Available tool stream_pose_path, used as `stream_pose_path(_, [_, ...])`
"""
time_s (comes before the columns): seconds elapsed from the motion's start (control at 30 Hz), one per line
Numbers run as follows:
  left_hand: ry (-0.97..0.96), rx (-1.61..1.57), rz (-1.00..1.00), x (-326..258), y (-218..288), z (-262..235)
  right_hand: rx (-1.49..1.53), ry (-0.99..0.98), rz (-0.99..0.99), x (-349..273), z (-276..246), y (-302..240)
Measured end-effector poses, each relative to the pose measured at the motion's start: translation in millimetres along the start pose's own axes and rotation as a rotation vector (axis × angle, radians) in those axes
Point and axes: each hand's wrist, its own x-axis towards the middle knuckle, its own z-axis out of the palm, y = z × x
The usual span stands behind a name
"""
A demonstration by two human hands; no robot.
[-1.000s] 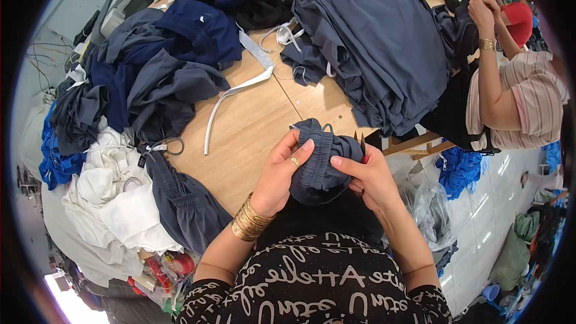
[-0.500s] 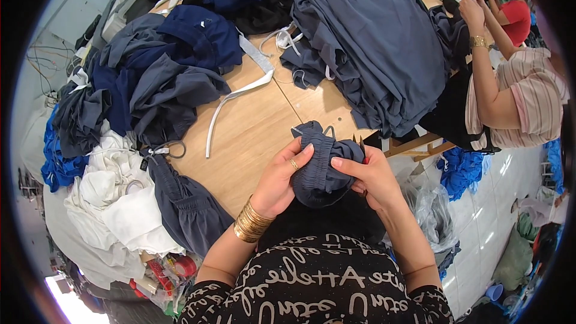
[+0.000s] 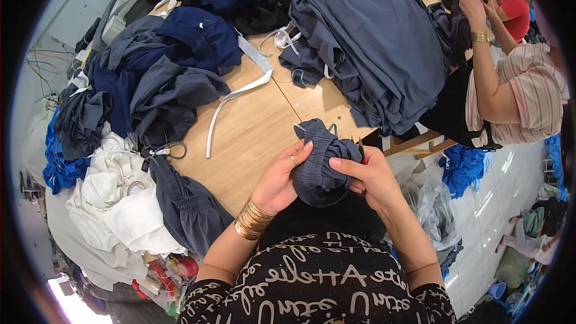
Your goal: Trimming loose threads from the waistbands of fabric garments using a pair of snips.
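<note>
A dark grey garment (image 3: pixel 319 171) with a gathered elastic band is bunched up between my hands, just past the table's near edge. My left hand (image 3: pixel 277 181) grips the band from the left, thumb on top. On the other side, my right hand (image 3: pixel 377 181) pinches the cloth between thumb and fingers. That same hand also holds a small dark-bladed cutting tool (image 3: pixel 361 149) with a bit of red showing, probably thread snips; most of it is hidden by the fingers. A thin grey cord loop (image 3: pixel 333 128) sticks up from the garment's far side.
On the wooden table (image 3: pixel 255 138) lie a large grey garment stack (image 3: pixel 372 42), a navy and grey pile (image 3: pixel 174 66), white cloth (image 3: pixel 114 198) and a white strip (image 3: pixel 231 97). A co-worker's arm (image 3: pixel 495 84) is at the right. A clear plastic bag (image 3: pixel 435 210) stands below.
The gathered band has turned slightly in my hands, and its upper end has shifted a little to the left. Both hands keep their grip. The co-worker's hands have moved slightly.
</note>
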Motion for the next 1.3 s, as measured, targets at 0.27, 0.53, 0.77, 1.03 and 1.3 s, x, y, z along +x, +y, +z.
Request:
stream_pose_path(0.27, [-0.048, -0.103, -0.078, 3, -3, -5, 0.03, 0.045, -0.029, -1, 12, -7])
stream_pose_path(0.53, [-0.214, -0.3, -0.155, 7, -15, -15, -0.108, 0.031, -0.334, 7, 15, 15])
stream_pose_path(0.77, [-0.379, -0.448, -0.162, 7, -18, -20, 0.015, 0.044, -0.302, 2, 22, 7])
stream_pose_path(1.03, [-0.346, -0.45, -0.147, 9, -17, -22, -0.096, 0.007, -0.346, 6, 17, 12])
stream_pose_path(1.3, [-0.322, -0.311, -0.046, 12, -12, -26, -0.056, -0.02, -0.281, 6, 17, 11])
